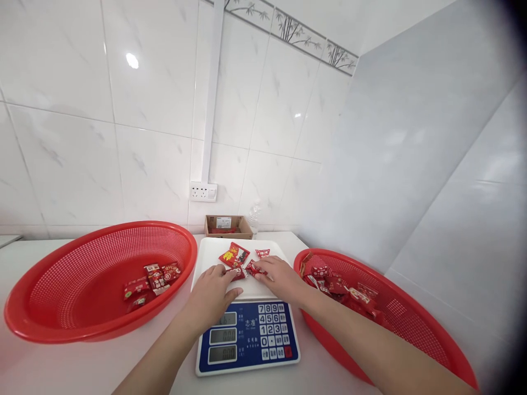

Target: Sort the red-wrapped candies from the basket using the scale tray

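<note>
An electronic scale [249,339] with a blue keypad panel stands in front of me, with a white weighing tray [257,292] at its back. Several small red snack packets lie on the tray, among them a red and yellow packet [234,254] and a smaller packet [262,253] behind my right fingers. My right hand [282,278] pinches a red packet [254,268] between thumb and fingers. Over the tray's left part, my left hand [212,293] rests its fingertips against another red packet [237,274], its thumb spread apart. My left hand partly covers the top display.
On the left sits a red perforated basket [69,258] holding several red packets [155,277]. Another red basket [428,323] with packets [358,296] is at the right, beneath my forearm. Behind the scale are a cardboard box [241,226] and a clear plastic bottle [254,215], near the tiled wall.
</note>
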Available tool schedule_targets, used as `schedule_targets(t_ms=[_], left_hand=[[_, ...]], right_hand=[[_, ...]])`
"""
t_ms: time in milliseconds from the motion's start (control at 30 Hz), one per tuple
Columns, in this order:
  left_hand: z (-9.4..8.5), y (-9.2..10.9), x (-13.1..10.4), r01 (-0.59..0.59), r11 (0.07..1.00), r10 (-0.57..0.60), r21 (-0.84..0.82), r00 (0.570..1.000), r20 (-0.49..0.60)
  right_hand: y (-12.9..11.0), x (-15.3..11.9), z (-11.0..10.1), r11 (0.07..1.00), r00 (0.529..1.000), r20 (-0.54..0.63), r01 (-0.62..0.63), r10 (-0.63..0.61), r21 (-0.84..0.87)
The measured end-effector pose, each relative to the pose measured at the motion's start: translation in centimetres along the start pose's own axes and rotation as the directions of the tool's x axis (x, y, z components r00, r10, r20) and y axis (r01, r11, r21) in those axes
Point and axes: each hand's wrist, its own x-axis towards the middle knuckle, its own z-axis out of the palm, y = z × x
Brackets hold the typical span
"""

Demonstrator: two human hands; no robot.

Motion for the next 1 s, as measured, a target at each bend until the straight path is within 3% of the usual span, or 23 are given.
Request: schedule_targets(t_ms=[133, 300, 400, 533, 633, 733, 867, 1000], left_hand=[[0.1, 0.0, 0.0, -0.006, 1.0, 0.006, -0.021, 1.0, -0.02], [0.0, 0.1, 0.3, -0.01, 0.999, 0.007, -0.034, 0.997, -0.081], [-0.3, 0.2, 0.5, -0.028, 0.999, 0.022, -0.042, 0.989, -0.145], [-0.6, 0.0, 0.5, -0.057, 0.996, 0.037, -0.075, 0.967, -0.252], [-0.7, -0.3, 0.5, -0.05, 0.997, 0.029, -0.067, 0.959, -0.282], [-0.5, -0.4, 0.6, -0.024, 0.998, 0.009, -0.054, 0.966, -0.26], [-0.1, -0.2, 0.7, -0.033, 0.996, 0.014, -0.077, 0.972, -0.236], [0.1, -0.1, 0.7, -0.045, 0.995, 0.022, -0.094, 0.972, -0.234]], right_hand=[[0.7, -2.5, -1.5, 0.996, 0.996, -0.034, -0.077, 0.078, 0.037], [5.5, -6.0, -3.4, 0.932, 0.932, -0.044, -0.359, 0.361, 0.039], [9.2, -8.1, -3.9, 0.881, 0.88, 0.059, -0.472, 0.472, -0.016], [12.2, -10.7, -3.5, 0.815, 0.761, 0.298, -0.561, 0.576, -0.144], [12.6, -11.6, -2.4, 0.781, 0.677, 0.396, -0.577, 0.621, -0.238], [12.2, -11.3, -1.6, 0.782, 0.632, 0.466, -0.551, 0.619, -0.292], [11.8, -10.0, -1.4, 0.798, 0.608, 0.52, -0.506, 0.6, -0.328], [11.7, -9.2, -1.3, 0.799, 0.627, 0.496, -0.487, 0.601, -0.353]])
